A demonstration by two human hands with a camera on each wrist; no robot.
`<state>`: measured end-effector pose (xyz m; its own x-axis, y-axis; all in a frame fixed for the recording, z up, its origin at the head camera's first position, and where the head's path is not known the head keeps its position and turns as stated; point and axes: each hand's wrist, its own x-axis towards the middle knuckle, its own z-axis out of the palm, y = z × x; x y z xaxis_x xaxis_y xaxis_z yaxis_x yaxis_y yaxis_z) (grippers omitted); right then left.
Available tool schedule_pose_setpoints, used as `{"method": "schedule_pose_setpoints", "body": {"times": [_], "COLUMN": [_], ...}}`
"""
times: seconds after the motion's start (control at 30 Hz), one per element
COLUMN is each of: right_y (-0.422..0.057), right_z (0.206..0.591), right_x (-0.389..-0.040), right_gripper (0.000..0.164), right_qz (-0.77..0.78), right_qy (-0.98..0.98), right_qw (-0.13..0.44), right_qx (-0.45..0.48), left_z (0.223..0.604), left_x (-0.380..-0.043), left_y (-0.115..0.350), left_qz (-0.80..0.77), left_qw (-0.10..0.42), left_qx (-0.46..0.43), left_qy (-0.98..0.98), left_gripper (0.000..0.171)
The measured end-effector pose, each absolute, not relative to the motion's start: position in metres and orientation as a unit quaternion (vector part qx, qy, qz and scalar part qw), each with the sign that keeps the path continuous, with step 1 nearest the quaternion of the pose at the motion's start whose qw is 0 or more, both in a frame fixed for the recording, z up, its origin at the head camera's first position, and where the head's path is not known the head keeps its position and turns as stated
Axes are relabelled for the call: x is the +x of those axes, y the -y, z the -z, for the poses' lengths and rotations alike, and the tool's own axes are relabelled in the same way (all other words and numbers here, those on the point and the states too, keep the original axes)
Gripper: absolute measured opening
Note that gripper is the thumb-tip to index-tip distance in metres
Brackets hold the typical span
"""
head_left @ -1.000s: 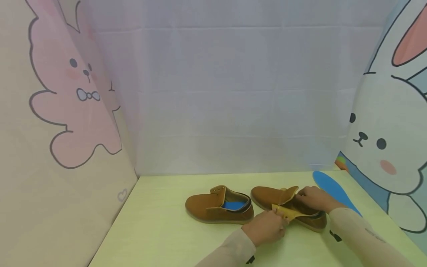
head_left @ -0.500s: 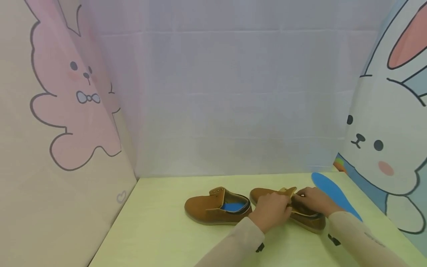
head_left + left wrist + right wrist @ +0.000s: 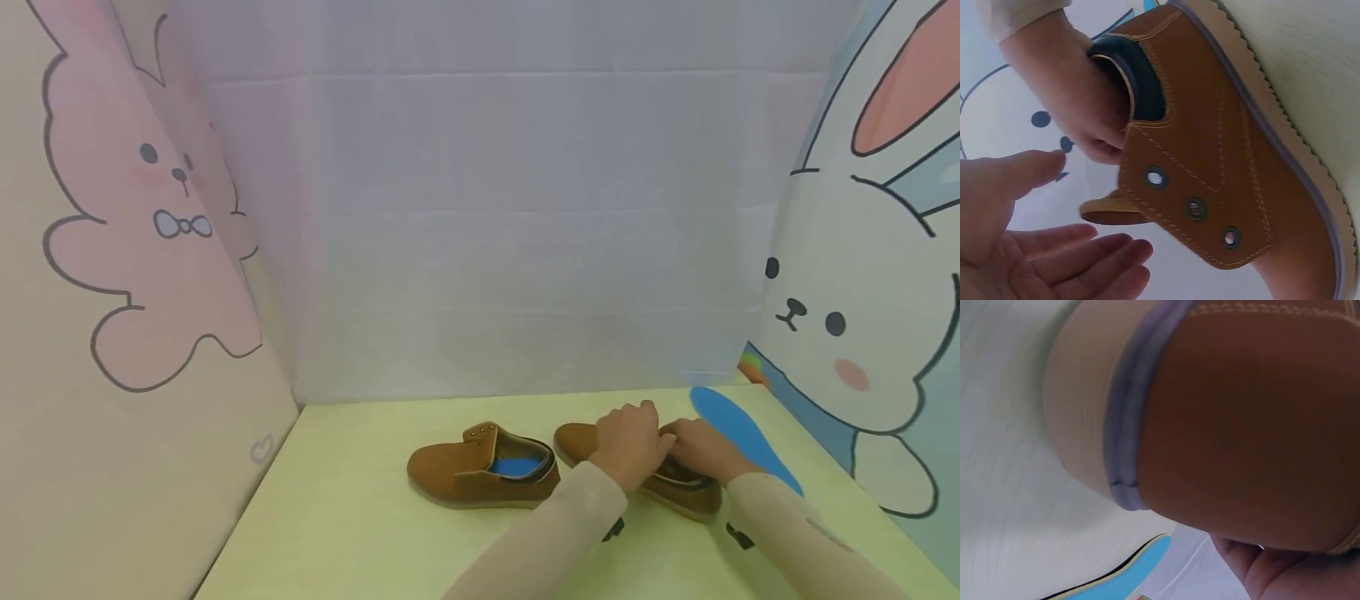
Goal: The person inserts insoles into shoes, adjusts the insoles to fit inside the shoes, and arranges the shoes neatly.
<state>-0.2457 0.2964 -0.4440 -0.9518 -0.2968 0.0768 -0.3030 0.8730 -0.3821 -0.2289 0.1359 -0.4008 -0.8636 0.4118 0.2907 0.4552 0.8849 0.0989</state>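
A brown lace-up shoe (image 3: pixel 682 497) with no laces lies at the right of the table, toe to the left. My left hand (image 3: pixel 628 443) is above its front flaps; in the left wrist view the thumb and fingers are spread beside the eyelet flap (image 3: pixel 1194 206), apart from it. My right hand (image 3: pixel 703 447) grips the shoe at the far edge of its opening, the fingers curled and their tips hidden. A second brown shoe (image 3: pixel 450 468) stands to the left, with a blue insole (image 3: pixel 516 467) showing inside.
Behind my right hand a loose blue insole (image 3: pixel 738 425) lies along the right side of the pale yellow-green table (image 3: pixel 352 500). Cloth walls with printed rabbits (image 3: pixel 832 267) enclose the table on the sides and back.
My left hand has let go of the near flap after folding it up and over, and has moved up across the shoe. My right hand has stayed at the opening.
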Motion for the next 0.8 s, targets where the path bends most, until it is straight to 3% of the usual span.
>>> {"method": "schedule_pose_setpoints", "body": {"times": [0.23, 0.47, 0.63, 0.8], "right_y": [-0.292, -0.295, -0.298, -0.299], "right_z": [0.446, 0.449, 0.45, 0.448], "right_x": [-0.246, -0.248, -0.249, -0.249], "right_gripper": [0.039, 0.029, 0.033, 0.032], "right_qz": [-0.2, -0.19, -0.185, -0.192], "right_qy": [0.972, 0.974, 0.973, 0.97], "right_qw": [0.004, 0.009, 0.017, 0.026], "right_qx": [0.124, 0.124, 0.137, 0.149], "left_z": [0.407, 0.407, 0.409, 0.409], "left_x": [-0.238, -0.245, -0.252, -0.257], "left_y": [-0.138, -0.131, -0.121, -0.112], "left_qz": [0.063, 0.071, 0.104, 0.131], "left_qw": [0.113, 0.104, 0.084, 0.053], "left_qx": [-0.217, -0.204, -0.206, -0.192], "left_qy": [0.968, 0.971, 0.969, 0.971], "left_gripper": [0.007, 0.044, 0.05, 0.004]}}
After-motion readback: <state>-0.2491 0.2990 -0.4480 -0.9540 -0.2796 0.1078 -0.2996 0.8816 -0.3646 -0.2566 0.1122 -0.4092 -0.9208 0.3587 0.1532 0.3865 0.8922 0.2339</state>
